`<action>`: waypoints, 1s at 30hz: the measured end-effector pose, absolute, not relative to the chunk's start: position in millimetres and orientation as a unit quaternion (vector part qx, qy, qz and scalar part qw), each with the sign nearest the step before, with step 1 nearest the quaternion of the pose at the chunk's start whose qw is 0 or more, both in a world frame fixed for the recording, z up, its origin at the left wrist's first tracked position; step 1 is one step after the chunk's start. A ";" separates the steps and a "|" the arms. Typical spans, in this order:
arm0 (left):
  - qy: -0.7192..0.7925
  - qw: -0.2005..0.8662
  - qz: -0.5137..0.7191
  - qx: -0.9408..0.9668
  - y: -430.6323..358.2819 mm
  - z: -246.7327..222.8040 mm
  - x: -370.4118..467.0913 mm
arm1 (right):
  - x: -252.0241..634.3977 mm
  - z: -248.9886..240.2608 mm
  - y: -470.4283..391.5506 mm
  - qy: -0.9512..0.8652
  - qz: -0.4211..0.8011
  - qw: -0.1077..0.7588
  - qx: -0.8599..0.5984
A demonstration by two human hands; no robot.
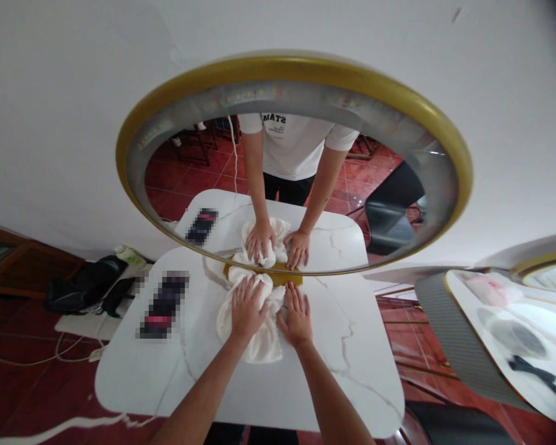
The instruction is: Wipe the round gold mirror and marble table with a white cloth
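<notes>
My left hand [248, 310] presses down on a crumpled white cloth [265, 345], its fingers stretched out over the bunched part. The cloth lies on the white marbled table [356, 371], against the gold base [282, 276] of a mirror. Flat beside the cloth's right edge rests my right hand [298, 316], fingers spread, with the fingertips near or on the gold base. Above both hands stands a large oval mirror [301, 185] with a gold frame, reflecting the hands, the cloth and a white T-shirt.
A pixelated dark object [164, 304] lies at the table's left. On the left, a black bag [86, 284] sits on a low white surface. To the right, another white table [500, 327] bears a pink-and-white item and a black object. A black chair [458, 423] stands at lower right.
</notes>
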State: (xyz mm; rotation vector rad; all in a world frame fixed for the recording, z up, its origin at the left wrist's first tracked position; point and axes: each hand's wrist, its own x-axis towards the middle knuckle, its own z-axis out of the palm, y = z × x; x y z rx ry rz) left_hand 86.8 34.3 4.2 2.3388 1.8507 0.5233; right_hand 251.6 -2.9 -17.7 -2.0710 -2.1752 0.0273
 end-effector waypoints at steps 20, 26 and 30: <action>0.685 0.004 0.166 0.710 61.4 -1.3 13.1 | 252.4 -13.5 -3.7 -0.718 0.017 0.074 -0.692; 0.664 0.010 0.157 0.731 39.5 -3.2 20.0 | 253.1 -13.3 -3.8 -0.718 0.020 0.071 -0.692; 0.662 0.015 0.157 0.733 30.5 -3.3 20.6 | 252.9 -12.6 -3.5 -0.719 0.021 0.069 -0.692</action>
